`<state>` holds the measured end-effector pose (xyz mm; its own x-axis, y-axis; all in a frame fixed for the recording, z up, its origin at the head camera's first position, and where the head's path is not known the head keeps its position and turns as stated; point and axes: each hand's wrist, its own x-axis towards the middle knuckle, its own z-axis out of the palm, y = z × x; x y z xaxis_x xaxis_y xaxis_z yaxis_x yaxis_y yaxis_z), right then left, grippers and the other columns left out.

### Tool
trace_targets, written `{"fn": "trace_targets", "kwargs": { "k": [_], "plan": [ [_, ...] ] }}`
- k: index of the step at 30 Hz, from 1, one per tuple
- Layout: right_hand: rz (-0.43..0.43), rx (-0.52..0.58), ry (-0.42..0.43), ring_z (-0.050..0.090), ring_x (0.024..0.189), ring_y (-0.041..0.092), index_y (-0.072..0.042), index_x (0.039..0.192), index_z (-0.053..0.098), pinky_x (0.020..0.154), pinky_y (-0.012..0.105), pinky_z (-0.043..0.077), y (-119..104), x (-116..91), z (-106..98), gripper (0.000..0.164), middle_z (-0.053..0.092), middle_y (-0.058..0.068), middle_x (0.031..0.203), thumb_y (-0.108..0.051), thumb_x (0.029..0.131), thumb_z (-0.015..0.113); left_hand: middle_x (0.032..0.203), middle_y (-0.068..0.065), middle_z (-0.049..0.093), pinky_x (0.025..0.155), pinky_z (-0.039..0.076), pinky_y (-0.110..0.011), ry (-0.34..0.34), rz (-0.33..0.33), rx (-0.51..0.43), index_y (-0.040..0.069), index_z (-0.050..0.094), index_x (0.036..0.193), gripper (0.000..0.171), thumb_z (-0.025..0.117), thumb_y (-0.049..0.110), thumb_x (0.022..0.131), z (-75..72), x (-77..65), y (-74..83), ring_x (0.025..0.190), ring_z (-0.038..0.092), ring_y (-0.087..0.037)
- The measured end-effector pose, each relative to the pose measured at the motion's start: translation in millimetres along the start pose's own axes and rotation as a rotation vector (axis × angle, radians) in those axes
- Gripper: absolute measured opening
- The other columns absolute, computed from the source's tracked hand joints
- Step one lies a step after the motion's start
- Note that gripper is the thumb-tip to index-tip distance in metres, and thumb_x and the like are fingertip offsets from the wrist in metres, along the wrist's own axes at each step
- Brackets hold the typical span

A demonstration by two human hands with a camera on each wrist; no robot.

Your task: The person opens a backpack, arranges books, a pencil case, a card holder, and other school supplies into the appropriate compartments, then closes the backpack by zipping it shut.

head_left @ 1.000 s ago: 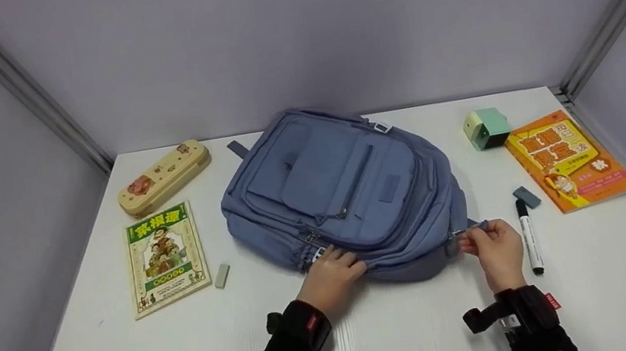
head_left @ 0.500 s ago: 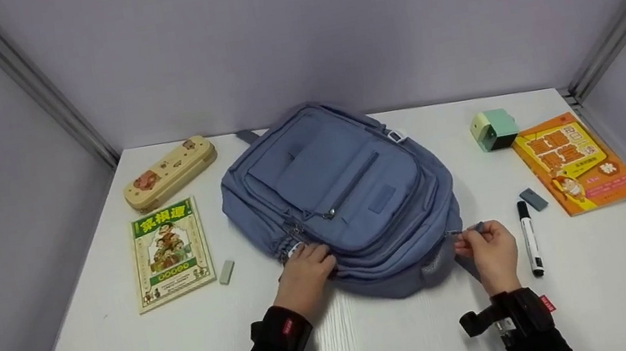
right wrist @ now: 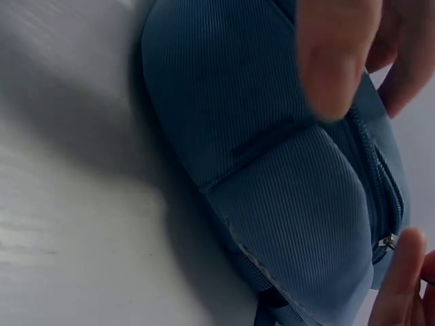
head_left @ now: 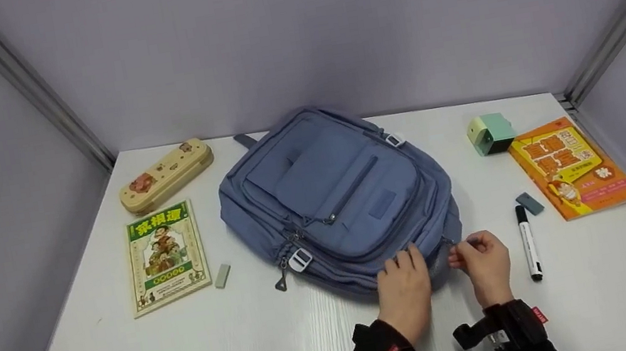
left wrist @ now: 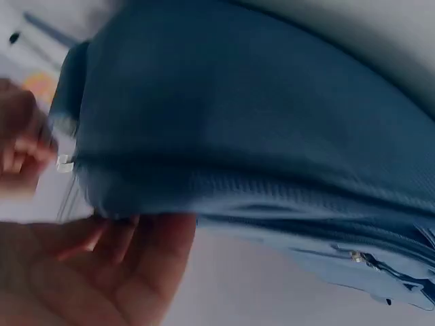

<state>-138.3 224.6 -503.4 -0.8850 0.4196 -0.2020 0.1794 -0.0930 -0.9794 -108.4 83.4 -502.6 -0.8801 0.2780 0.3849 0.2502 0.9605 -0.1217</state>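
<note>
A blue backpack (head_left: 346,182) lies front side up in the middle of the table. At its lower right end my right hand (head_left: 484,267) pinches a zipper pull; the metal slider (right wrist: 387,241) shows beside the fingertips in the right wrist view. My left hand (head_left: 403,290) is on the bag's near edge, just left of the right hand. In the right wrist view its blurred thumb (right wrist: 333,68) is on the near side of the fabric, with fingers on the far side. A dark zipper (right wrist: 370,156) runs between the two hands.
At left lie a yellow pencil case (head_left: 167,176), a green-and-cream book (head_left: 166,257) and a grey eraser (head_left: 222,276). At right are a green pencil sharpener (head_left: 490,134), an orange book (head_left: 573,167), a dark eraser (head_left: 529,203) and a marker (head_left: 529,244). Walls enclose the table.
My left hand has moved right along the backpack's near edge, uncovering a white buckle and a hanging zipper pull. The bag has turned slightly. My right hand stays at the lower right zipper end.
</note>
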Motion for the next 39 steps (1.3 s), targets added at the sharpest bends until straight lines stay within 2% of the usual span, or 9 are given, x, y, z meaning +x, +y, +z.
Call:
{"fn": "trace_targets", "kwargs": {
  "k": [3, 5, 8, 12, 17, 22, 27, 33, 39],
  "plan": [
    [-0.017, 0.001, -0.013, 0.063, 0.054, 0.006, -0.003, 0.087, 0.047, 0.053, 0.020, 0.055, 1.5, -2.2, 2.7, 0.012, 0.064, -0.006, 0.062, 0.008, 0.089, 0.049, 0.082, 0.004, 0.063, 0.049, 0.044, -0.021, 0.178, -0.048, 0.079, 0.010, 0.067, 0.104, 0.026, 0.064, 0.026, 0.083, 15.2, -0.3, 7.6, 0.063, 0.056, -0.007],
    [-0.037, -0.001, -0.015, 0.063, 0.054, 0.006, -0.003, 0.087, 0.047, 0.053, 0.020, 0.055, 2.0, -2.7, 3.2, 0.012, 0.065, -0.006, 0.062, 0.008, 0.090, 0.049, 0.074, 0.006, 0.058, 0.044, 0.041, -0.020, 0.225, -0.055, 0.097, 0.013, 0.066, 0.092, 0.017, 0.065, 0.025, 0.080, 20.6, 0.9, 8.9, 0.057, 0.052, -0.005],
    [-0.055, 0.007, -0.022, 0.064, 0.055, 0.006, -0.003, 0.088, 0.047, 0.054, 0.020, 0.055, 1.1, -3.3, 3.8, 0.012, 0.066, -0.006, 0.063, 0.009, 0.091, 0.050, 0.069, 0.007, 0.055, 0.041, 0.041, -0.021, 0.181, -0.031, 0.072, 0.015, 0.063, 0.084, 0.012, 0.069, 0.023, 0.077, 21.9, 2.8, 7.5, 0.054, 0.052, -0.005],
    [-0.051, 0.012, -0.023, 0.064, 0.056, 0.006, -0.003, 0.089, 0.047, 0.055, 0.020, 0.055, -1.3, -3.3, 4.0, 0.012, 0.066, -0.006, 0.065, 0.009, 0.091, 0.051, 0.069, 0.006, 0.058, 0.042, 0.043, -0.022, 0.101, 0.009, 0.027, 0.017, 0.065, 0.084, 0.011, 0.071, 0.022, 0.077, 20.7, 2.8, 1.6, 0.054, 0.055, -0.006],
    [-0.066, -0.013, -0.007, 0.064, 0.056, 0.006, -0.001, 0.090, 0.048, 0.054, 0.020, 0.056, -1.9, -1.3, 1.0, 0.011, 0.066, -0.007, 0.064, 0.010, 0.090, 0.053, 0.069, 0.006, 0.062, 0.043, 0.047, -0.024, 0.068, 0.105, -0.030, 0.019, 0.065, 0.082, 0.007, 0.071, 0.018, 0.078, 19.4, -0.8, -13.6, 0.054, 0.058, -0.008],
    [-0.070, -0.021, 0.001, 0.064, 0.057, 0.005, 0.002, 0.092, 0.048, 0.056, 0.019, 0.056, 0.6, 0.1, -2.6, 0.009, 0.067, -0.008, 0.064, 0.010, 0.090, 0.053, 0.072, 0.006, 0.065, 0.046, 0.049, -0.025, 0.029, 0.222, -0.119, 0.019, 0.064, 0.082, 0.009, 0.071, 0.014, 0.079, 18.4, -10.0, -37.3, 0.057, 0.060, -0.009],
    [-0.087, -0.024, 0.025, 0.065, 0.056, 0.004, 0.003, 0.093, 0.049, 0.056, 0.019, 0.056, 1.3, 3.7, -3.0, 0.009, 0.066, -0.008, 0.064, 0.011, 0.090, 0.053, 0.072, 0.005, 0.064, 0.046, 0.049, -0.027, 0.053, 0.281, -0.178, 0.019, 0.064, 0.082, 0.014, 0.070, 0.008, 0.076, 19.6, -23.4, -66.5, 0.056, 0.061, -0.011],
    [-0.094, -0.013, 0.038, 0.066, 0.057, 0.004, 0.003, 0.093, 0.049, 0.058, 0.019, 0.057, -0.9, 8.0, -6.0, 0.009, 0.067, -0.009, 0.064, 0.010, 0.090, 0.054, 0.073, 0.004, 0.064, 0.045, 0.047, -0.028, 0.117, 0.283, -0.219, 0.019, 0.065, 0.084, 0.019, 0.068, 0.004, 0.073, 26.1, -35.2, -107.8, 0.058, 0.061, -0.013],
    [-0.069, 0.019, 0.042, 0.065, 0.057, 0.003, 0.002, 0.093, 0.048, 0.058, 0.018, 0.057, 0.5, 11.7, -11.1, 0.009, 0.067, -0.008, 0.064, 0.010, 0.090, 0.053, 0.074, 0.002, 0.068, 0.057, 0.051, -0.030, 0.204, 0.243, -0.231, 0.017, 0.068, 0.081, 0.024, 0.067, -0.001, 0.066, 37.0, -35.0, -153.2, 0.061, 0.061, -0.017]
  ]
}}
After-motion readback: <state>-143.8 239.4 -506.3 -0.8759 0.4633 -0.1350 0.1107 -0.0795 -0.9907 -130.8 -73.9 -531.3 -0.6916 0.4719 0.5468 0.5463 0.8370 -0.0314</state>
